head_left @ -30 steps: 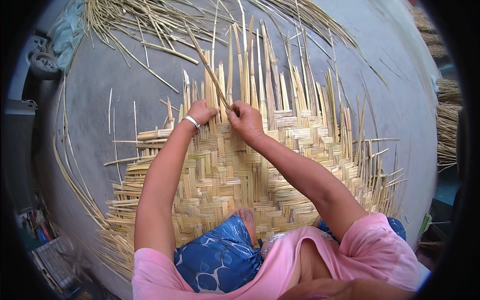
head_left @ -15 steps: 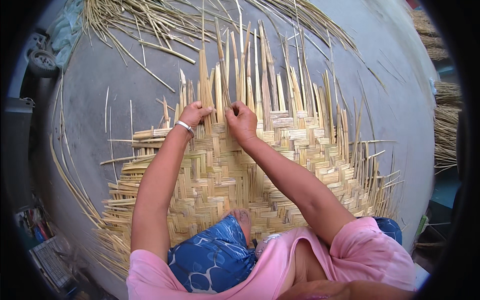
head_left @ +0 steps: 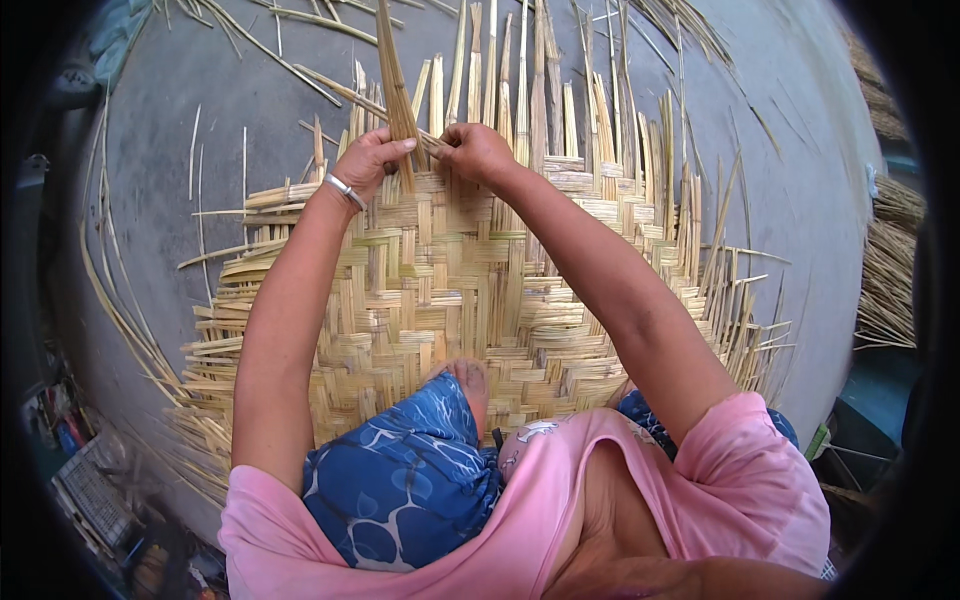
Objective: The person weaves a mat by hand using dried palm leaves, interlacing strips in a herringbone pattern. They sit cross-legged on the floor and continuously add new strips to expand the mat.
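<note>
A large woven bamboo mat [head_left: 470, 290] lies on the grey floor in front of me, with loose strip ends standing out along its far edge. My left hand [head_left: 372, 160], a silver bangle on its wrist, pinches a bundle of upright bamboo strips [head_left: 395, 90] at the mat's far edge. Beside it, my right hand [head_left: 478, 150] is closed on a thin strip that crosses under that bundle. Both arms reach forward over the weave. My knee in blue patterned cloth [head_left: 410, 480] rests on the mat's near part.
Loose bamboo strips [head_left: 250, 40] are scattered on the grey concrete floor [head_left: 150, 180] at the far left and top. Long thin slivers [head_left: 110, 300] curve along the left. Bundles of dry fibre [head_left: 890, 270] lie at the right. A crate and clutter [head_left: 90, 490] sit at lower left.
Both hands have stayed at the mat's far edge. The left hand has gathered a bundle of strips and lifted it upright; the right hand has closed in next to it.
</note>
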A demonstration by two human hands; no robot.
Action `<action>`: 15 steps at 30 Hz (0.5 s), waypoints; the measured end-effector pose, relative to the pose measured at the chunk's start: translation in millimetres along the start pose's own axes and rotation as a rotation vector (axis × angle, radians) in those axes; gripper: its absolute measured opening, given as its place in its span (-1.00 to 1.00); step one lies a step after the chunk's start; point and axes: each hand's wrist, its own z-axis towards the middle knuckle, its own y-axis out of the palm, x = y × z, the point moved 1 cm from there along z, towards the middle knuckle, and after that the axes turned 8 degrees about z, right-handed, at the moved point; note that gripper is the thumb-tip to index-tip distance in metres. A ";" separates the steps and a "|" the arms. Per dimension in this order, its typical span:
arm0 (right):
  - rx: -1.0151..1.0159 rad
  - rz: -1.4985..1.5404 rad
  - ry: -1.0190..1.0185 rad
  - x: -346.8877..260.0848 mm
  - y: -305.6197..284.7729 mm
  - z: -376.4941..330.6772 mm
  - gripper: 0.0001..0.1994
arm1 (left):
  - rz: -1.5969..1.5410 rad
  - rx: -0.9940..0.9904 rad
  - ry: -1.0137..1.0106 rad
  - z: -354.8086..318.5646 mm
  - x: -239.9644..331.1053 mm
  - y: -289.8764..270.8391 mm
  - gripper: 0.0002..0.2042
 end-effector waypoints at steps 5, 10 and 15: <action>-0.094 0.022 0.015 2.6 -1.6 7.2 -0.72 | -0.061 0.053 0.035 -0.7 -5.1 0.6 -0.84; -0.072 0.042 -0.056 5.5 -1.9 2.0 -0.73 | -0.155 0.225 0.079 0.3 -13.3 1.0 -0.79; 0.090 0.013 -0.186 14.4 7.8 -1.9 -0.75 | 0.008 0.548 0.058 -3.6 -13.5 12.2 -0.82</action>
